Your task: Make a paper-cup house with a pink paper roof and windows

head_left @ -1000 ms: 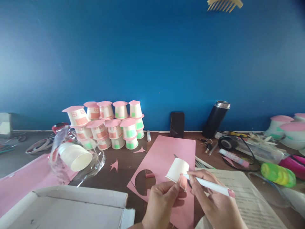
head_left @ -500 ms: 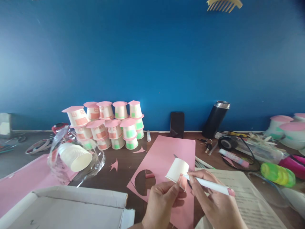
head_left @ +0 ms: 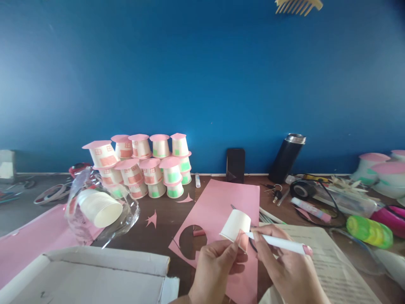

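Note:
My left hand point(head_left: 218, 266) pinches the rim of a white paper cup point(head_left: 236, 223), which is tilted with its base up and away. A reddish-pink coloured patch shows on the cup's right side, partly behind my thumb. In my right hand point(head_left: 281, 257) is a white marker point(head_left: 278, 242) with a pink end, its tip at the coloured patch. Below both hands lies a pink paper sheet point(head_left: 224, 198) with a round hole cut in it. A small pink marker cap point(head_left: 199, 232) rests at that hole.
Decorated paper cups point(head_left: 155, 169) with pink tops are stacked at the back left. Before them lie plain nested cups point(head_left: 103, 209) in clear plastic and a white box lid point(head_left: 104, 278). A phone point(head_left: 235, 164), black bottle point(head_left: 286, 158), printed sheet point(head_left: 332, 261) and green highlighter point(head_left: 368, 231) stand or lie rightward.
The marker tip has shifted very slightly to the right along the coloured patch. The cup and my left hand stay in nearly the same place.

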`<state>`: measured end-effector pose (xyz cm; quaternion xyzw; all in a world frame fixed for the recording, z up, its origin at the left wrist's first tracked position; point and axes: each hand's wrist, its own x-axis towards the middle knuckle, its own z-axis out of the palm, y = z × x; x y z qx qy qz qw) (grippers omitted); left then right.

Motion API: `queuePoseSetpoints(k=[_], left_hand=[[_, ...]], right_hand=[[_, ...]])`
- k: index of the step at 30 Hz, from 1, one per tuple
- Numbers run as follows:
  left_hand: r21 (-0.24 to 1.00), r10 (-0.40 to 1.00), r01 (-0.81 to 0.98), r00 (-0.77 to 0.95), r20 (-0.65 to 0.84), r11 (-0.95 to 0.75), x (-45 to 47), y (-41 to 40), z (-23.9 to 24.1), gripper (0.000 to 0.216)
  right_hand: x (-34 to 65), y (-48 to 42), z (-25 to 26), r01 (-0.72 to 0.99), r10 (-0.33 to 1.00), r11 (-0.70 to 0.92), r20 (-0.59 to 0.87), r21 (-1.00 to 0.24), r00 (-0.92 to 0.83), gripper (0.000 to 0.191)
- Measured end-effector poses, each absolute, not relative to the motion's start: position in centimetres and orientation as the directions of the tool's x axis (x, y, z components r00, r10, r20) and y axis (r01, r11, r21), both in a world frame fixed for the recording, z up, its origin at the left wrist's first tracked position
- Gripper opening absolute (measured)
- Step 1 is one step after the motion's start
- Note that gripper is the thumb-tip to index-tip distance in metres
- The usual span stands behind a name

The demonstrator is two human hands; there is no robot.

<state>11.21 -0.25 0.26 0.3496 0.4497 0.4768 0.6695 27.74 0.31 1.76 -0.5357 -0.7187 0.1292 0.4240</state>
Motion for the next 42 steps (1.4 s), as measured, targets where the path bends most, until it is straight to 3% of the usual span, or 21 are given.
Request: queuePoseSetpoints(k=[20,31,42], left_hand=[[0.895,0.951,-0.326,0.152,-0.267,0.304,11.2,-0.3,0.1,0.052],[0.892,0.953,-0.336,0.138,-0.270,0.302,11.1,-0.3,-0.1,0.052],[0.893,0.950,-0.327,0.148,-0.274,0.309,11.1,-0.2,-0.2,0.049]], right_hand=[[26.5,-0.7,3.1,0.573,0.867,0.469,0.473,-0.673,-0.155,0.026],[26.8,-0.6,3.0,0.610,0.879,0.443,0.453,-0.657,-0.151,0.027],[26.9,-0.4,2.4,0.574,0.848,0.486,0.513,-0.659,-0.130,0.018]])
